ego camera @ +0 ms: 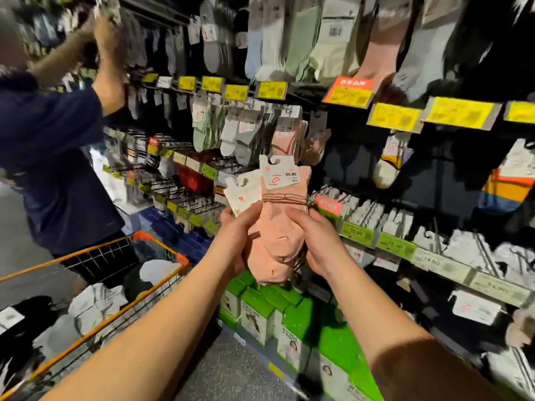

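Pink socks [278, 235] are held up mid-frame, in front of the rack [307, 94], toes down, w/ a white card [279, 172] at the top. A 2nd card [242, 192] fans out to the left, just beside the 1st; can't tell whether it's a separate pair.

L hand [236, 235] grips the socks from the left: thumb lies across the front near the brown stripe band, fingers curl round behind. R hand [318, 244] grips from the right: thumb on the front, fingers wrapped round the back, mostly hidden. Both hands are clamped on the socks and neither is loose.

The socks hang free of the hooks, near a row of pink & grey pairs on the rack behind. Yellow price tags [272, 89] run along the rails. Green boxes [260, 308] are stacked below the socks. An orange cart [115, 311] at lower left holds white & black packs. Another person [49, 157] in a navy top stands at left, arms raised to the upper hooks; that part is blurred.
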A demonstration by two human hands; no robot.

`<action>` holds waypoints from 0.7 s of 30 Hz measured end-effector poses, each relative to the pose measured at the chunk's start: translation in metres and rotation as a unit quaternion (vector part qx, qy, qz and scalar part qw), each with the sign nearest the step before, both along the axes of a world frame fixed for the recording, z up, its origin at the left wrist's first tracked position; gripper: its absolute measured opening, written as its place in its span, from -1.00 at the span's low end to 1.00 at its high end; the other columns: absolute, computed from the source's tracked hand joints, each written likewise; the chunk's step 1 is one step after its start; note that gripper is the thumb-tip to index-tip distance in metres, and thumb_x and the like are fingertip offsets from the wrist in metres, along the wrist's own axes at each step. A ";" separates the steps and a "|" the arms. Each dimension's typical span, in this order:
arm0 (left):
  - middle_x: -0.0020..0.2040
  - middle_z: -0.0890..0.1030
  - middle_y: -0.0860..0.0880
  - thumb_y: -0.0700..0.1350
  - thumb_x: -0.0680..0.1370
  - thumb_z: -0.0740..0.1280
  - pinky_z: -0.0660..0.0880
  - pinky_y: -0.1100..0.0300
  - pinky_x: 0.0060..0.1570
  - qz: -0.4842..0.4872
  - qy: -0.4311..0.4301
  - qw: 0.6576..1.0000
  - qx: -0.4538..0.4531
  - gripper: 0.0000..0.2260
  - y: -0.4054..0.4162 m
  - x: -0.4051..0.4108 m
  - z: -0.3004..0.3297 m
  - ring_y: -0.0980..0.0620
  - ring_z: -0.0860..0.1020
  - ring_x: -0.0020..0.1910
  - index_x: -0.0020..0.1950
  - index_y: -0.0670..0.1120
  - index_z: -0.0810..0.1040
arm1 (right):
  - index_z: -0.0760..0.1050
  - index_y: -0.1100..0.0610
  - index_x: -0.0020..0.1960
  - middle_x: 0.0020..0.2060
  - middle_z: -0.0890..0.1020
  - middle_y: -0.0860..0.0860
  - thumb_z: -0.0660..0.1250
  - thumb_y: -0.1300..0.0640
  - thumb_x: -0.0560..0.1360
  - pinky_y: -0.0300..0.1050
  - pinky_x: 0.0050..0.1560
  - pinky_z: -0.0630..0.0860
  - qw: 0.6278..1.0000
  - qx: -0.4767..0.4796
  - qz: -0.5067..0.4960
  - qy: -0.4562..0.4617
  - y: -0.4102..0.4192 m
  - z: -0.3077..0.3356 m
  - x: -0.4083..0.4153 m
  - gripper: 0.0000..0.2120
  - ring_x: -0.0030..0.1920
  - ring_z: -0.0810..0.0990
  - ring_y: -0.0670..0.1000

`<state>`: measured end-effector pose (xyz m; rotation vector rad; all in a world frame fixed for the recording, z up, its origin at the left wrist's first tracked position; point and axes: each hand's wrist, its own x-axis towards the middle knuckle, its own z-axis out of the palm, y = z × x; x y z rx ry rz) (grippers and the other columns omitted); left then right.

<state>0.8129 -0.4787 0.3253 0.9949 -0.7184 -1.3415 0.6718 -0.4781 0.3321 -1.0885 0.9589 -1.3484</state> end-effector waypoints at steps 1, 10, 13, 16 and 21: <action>0.15 0.65 -0.13 -0.11 0.55 0.43 0.62 0.03 -0.10 0.000 -0.001 1.000 -0.004 -0.56 -0.015 -0.004 0.002 -0.06 0.68 -0.02 0.34 -0.09 0.31 | 0.66 0.10 0.01 -0.03 0.75 0.03 0.35 0.21 0.56 0.04 0.25 0.53 1.000 -0.006 0.001 0.006 -0.016 0.002 -0.007 -0.89 0.10 0.68 0.08; 0.00 0.67 -0.07 -0.18 0.59 0.37 0.60 0.14 -0.31 0.039 -0.037 0.998 -0.029 -0.75 -0.128 -0.011 0.023 0.04 0.70 -0.22 0.22 -0.05 0.42 | 0.61 0.10 0.05 -0.04 0.73 0.04 0.30 0.32 0.58 0.01 0.22 0.56 1.000 -0.007 0.015 -0.013 -0.143 0.024 -0.048 -0.81 0.06 0.68 0.05; 0.04 0.69 -0.09 -0.16 0.58 0.39 0.60 0.04 -0.09 0.055 -0.039 0.997 -0.039 -0.66 -0.149 0.002 0.027 -0.02 0.68 -0.12 0.33 -0.09 0.42 | 0.55 0.06 0.07 -0.07 0.72 -0.02 0.26 0.44 0.55 0.01 0.18 0.55 0.999 -0.021 0.016 -0.018 -0.174 0.031 -0.053 -0.69 0.02 0.67 0.01; 0.04 0.68 -0.08 -0.13 0.58 0.38 0.59 0.06 -0.14 0.060 -0.040 0.997 -0.037 -0.65 -0.165 0.018 0.032 -0.01 0.69 -0.14 0.34 -0.06 0.41 | 0.52 0.03 0.06 -0.04 0.69 -0.03 0.22 0.52 0.51 0.00 0.24 0.52 0.999 -0.030 0.036 -0.001 -0.195 0.036 -0.050 -0.59 0.05 0.64 -0.01; 0.16 0.66 -0.13 -0.12 0.61 0.34 0.61 0.04 -0.08 0.049 -0.031 0.997 -0.051 -0.66 -0.186 0.042 0.035 -0.02 0.68 -0.10 0.38 -0.07 0.41 | 0.49 0.06 0.21 0.06 0.68 0.00 0.33 0.36 0.54 -0.04 0.23 0.54 0.997 -0.042 0.067 -0.010 -0.216 0.041 -0.030 -0.68 0.12 0.64 0.04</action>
